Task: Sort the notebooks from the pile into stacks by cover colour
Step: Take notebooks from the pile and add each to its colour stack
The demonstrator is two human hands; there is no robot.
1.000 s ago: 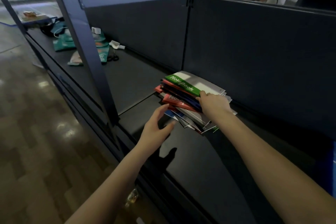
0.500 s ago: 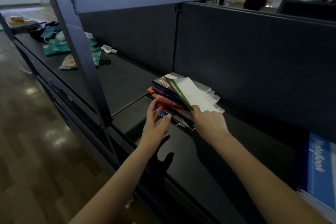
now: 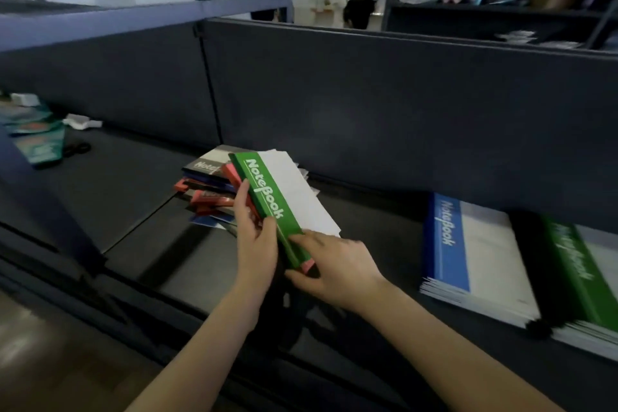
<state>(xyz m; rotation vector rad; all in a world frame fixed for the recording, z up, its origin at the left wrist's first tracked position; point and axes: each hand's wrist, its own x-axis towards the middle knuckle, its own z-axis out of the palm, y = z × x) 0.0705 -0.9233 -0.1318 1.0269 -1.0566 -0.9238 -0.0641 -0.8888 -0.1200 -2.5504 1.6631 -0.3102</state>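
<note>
I hold a green-spined notebook lifted over the dark shelf, with a red one showing under it. My left hand grips its left edge, thumb on the cover. My right hand pinches its near end. Behind them lies the mixed pile of red, dark blue and grey notebooks. To the right sit a blue stack and a green stack, with a dark strip between them.
A blue metal post stands at the left front of the shelf. Teal packets, scissors and white items lie far left. A dark back panel closes the shelf. A person stands in the distance.
The green notebook has come off the pile towards me and to the right, and my left hand has joined the right on it. My view has swung right, showing the blue and green stacks.
</note>
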